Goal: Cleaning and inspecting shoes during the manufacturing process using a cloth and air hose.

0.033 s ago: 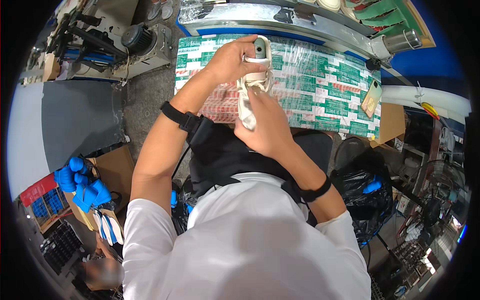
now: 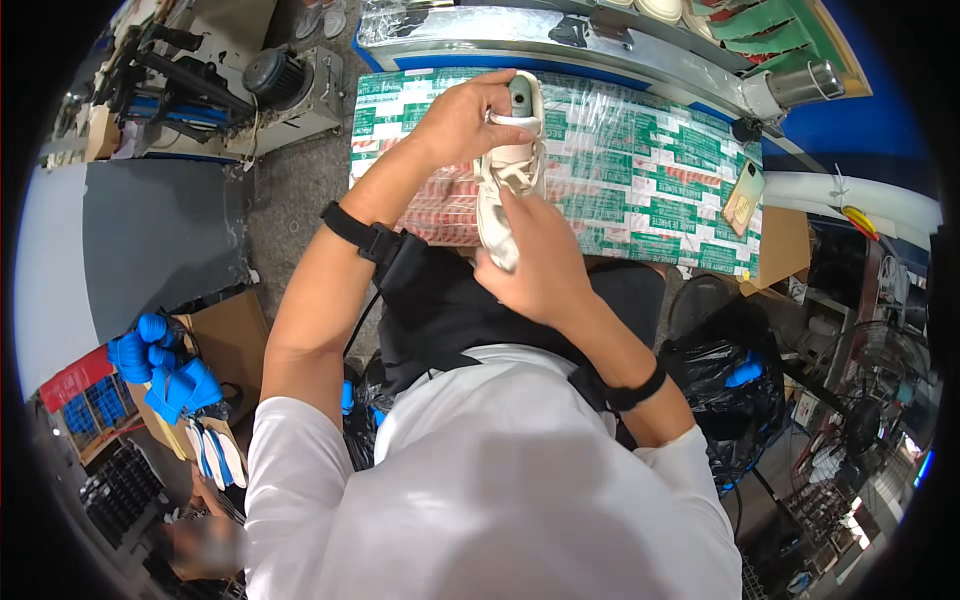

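A cream lace-up shoe (image 2: 512, 152) with a grey-green shoe last (image 2: 520, 98) in its opening is held over the wrapped table, its toe pointing toward me. My left hand (image 2: 472, 118) grips it around the collar near the heel, thumb across the tongue side. Lower down, my right hand (image 2: 548, 258) is closed at the shoe's front, against the lace area and toe. Its index finger lies by the laces (image 2: 520, 180) and its thumb is beside the toe; the other fingers are hidden beneath the hand.
Clear film covers the green-and-white table surface (image 2: 640, 185). A phone (image 2: 743, 198) lies near its right edge. Beyond runs a metal-edged machine bench (image 2: 500, 25). Black bags (image 2: 720, 400) stand at my right, and blue rolls (image 2: 180, 385) sit by a carton at my left. Another person is at lower left.
My right hand has shifted slightly back toward me along the shoe, uncovering more of the laces. The left hand keeps its hold in the same place.
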{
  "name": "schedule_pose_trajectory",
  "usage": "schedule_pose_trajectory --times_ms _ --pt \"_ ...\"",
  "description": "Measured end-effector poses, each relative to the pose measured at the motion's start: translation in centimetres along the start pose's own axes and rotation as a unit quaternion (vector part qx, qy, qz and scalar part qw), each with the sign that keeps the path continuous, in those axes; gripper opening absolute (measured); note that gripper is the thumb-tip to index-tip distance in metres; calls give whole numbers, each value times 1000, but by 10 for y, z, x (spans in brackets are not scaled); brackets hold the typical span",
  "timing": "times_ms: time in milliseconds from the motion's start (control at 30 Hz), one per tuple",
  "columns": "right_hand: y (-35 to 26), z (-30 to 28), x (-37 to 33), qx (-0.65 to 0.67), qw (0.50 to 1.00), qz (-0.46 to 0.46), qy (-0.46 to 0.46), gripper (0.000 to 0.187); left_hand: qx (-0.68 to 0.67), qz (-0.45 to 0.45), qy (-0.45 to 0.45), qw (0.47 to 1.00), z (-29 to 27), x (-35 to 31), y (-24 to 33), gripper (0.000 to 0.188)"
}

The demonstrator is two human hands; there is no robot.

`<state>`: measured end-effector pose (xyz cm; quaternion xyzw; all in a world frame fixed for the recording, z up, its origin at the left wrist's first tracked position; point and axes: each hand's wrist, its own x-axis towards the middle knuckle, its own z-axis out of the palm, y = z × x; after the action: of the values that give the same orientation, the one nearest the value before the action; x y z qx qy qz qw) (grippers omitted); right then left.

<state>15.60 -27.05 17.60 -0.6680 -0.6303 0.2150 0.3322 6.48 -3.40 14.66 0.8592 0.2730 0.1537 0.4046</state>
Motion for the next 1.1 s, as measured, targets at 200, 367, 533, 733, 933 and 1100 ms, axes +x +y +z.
schedule_pose_trajectory --times_ms 200,367,533,733,933,1100 --pt "28 -28 -19 66 997 -5 50 74 -180 -5 12 984 1 -11 -18 30" --pt "94 -58 -3 -1 988 76 135 74 -441 -153 125 875 -6 -67 -72 30" --pt "217 -52 4 -190 960 121 168 80 -456 -279 217 817 29 -71 -44 65" --pt "237 -37 2 -267 935 57 226 89 -443 -376 208 787 11 -56 -54 59" --pt "239 -41 -15 -261 942 96 190 89 -3 -96 168 981 -53 2 21 72" --pt "236 -44 -9 -246 944 99 196 90 230 40 96 968 -160 133 30 77"
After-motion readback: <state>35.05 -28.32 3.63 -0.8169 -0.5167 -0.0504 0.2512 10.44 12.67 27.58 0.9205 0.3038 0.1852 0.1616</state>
